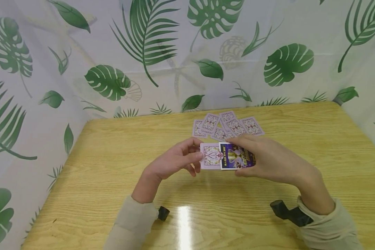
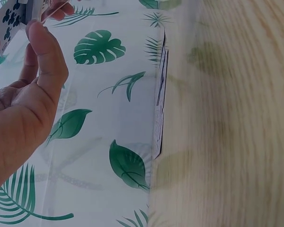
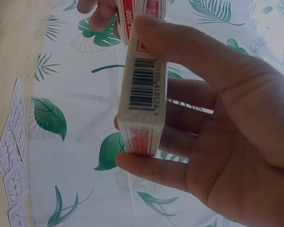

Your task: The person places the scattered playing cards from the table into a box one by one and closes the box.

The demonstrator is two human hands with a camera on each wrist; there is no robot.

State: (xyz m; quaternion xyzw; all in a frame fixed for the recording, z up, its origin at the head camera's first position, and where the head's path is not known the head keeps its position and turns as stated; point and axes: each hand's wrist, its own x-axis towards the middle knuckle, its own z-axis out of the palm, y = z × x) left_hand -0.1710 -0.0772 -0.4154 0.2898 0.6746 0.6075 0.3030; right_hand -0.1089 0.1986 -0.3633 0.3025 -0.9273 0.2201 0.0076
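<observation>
In the head view my right hand [image 1: 275, 161] grips a purple and gold playing card box [image 1: 237, 156] by its edges, above the table. Playing cards [image 1: 210, 156] with a pink patterned back stick out of its left end. The thumb and fingers of my left hand [image 1: 175, 158] pinch the outer end of those cards. A clubs face [image 2: 10, 23] shows on the underside in the left wrist view. From the right wrist, the box's narrow side with a barcode [image 3: 143, 85] is visible between thumb and fingers. How many cards are held cannot be told.
Several loose cards [image 1: 234, 126] lie back up and overlapping near the back of the wooden table [image 1: 112, 149]. Behind it hangs a white cloth [image 1: 162, 93] with green leaf prints. Black camera mounts sit at both wrists.
</observation>
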